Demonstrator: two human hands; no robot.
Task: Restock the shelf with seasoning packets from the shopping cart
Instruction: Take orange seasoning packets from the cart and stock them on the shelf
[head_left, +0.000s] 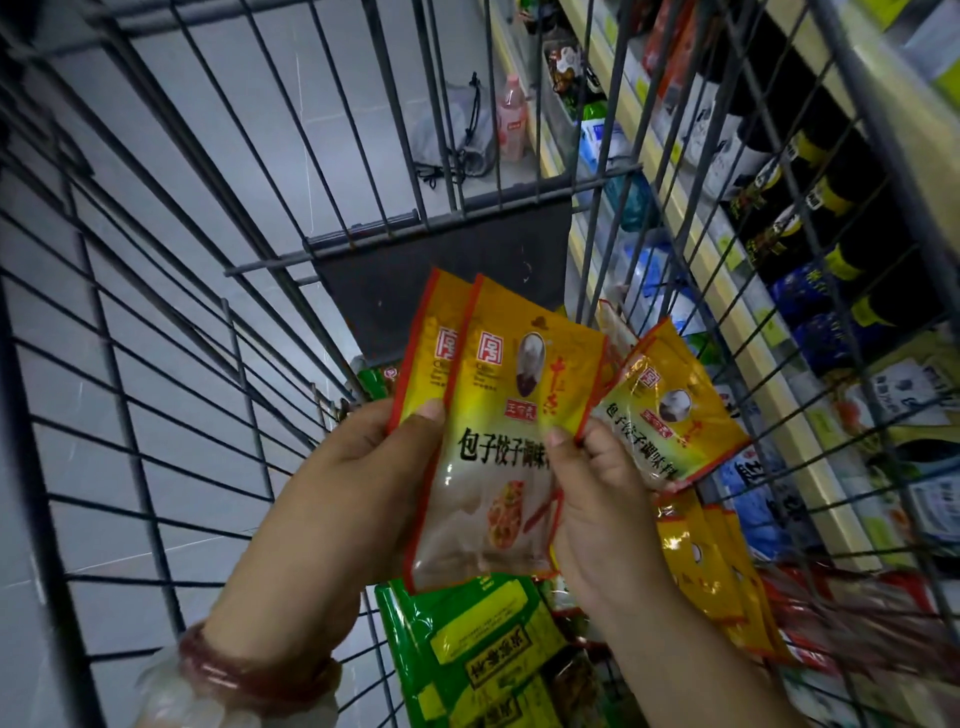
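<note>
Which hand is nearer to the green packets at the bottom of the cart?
Left. The left hand holds yellow packets directly above the green packets. The right hand grips another yellow packet, above and to their right.

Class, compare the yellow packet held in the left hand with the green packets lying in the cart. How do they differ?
The yellow packet is lifted upright, gripped by the left hand; the green packets lie flat in the cart. The yellow packet has a clear lower window; the green packets look opaque. Both carry printed Chinese labels.
</note>
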